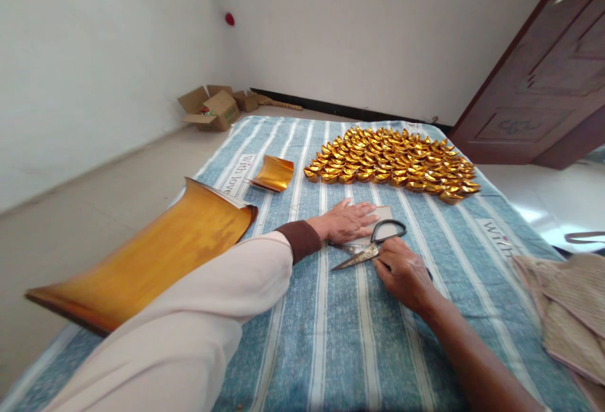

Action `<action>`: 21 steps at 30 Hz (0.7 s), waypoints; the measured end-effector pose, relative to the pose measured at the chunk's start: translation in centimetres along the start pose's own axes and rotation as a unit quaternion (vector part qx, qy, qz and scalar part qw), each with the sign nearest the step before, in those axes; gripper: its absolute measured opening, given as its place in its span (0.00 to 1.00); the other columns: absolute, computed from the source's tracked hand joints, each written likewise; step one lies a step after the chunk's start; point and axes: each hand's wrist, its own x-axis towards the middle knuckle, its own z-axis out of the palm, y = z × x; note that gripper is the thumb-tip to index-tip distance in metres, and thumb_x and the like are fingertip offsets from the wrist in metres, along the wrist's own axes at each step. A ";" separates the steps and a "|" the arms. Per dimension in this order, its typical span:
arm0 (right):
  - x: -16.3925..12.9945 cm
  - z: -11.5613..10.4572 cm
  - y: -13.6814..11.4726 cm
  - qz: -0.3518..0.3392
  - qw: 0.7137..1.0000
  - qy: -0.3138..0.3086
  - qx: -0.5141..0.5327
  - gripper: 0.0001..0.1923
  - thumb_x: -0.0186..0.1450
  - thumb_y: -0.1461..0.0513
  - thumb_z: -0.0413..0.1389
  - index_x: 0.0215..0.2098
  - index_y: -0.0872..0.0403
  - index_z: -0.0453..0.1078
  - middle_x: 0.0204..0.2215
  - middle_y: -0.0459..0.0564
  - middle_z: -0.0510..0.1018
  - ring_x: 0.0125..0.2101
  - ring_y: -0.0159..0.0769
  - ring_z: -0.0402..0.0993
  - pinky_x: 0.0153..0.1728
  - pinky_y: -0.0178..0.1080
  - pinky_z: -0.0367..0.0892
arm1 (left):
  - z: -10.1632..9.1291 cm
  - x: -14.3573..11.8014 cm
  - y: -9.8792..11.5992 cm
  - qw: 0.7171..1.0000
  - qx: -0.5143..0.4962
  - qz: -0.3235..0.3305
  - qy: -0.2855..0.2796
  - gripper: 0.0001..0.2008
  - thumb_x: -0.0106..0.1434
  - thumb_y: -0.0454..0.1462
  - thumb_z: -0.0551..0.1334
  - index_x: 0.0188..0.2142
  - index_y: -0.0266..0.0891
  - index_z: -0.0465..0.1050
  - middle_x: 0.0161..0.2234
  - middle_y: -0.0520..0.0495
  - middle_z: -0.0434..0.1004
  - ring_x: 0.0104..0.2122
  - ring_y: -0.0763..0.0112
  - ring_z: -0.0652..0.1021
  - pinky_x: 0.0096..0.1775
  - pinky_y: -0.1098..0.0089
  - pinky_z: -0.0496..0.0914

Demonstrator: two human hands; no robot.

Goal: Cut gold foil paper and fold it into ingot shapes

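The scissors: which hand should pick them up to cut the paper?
Probably the right hand: it already rests at the scissors, next to the handle loops. The left hand lies flat on the pale paper, holding it down on the striped cloth.

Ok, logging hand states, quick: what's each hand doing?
Left hand: open, flat on the paper sheet.
Right hand: closed around the scissors.
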 end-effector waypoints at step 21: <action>-5.2 -4.5 10.7 0.287 0.885 0.088 -0.356 0.17 0.64 0.60 0.49 0.21 0.56 0.71 0.24 0.61 0.73 0.29 0.47 0.67 0.28 0.43 0.56 | -0.1 -2.3 1.5 0.978 0.136 0.023 0.159 0.21 0.70 0.45 0.51 0.56 0.35 0.65 0.60 0.35 0.64 0.61 0.53 0.62 0.61 0.44 0.43</action>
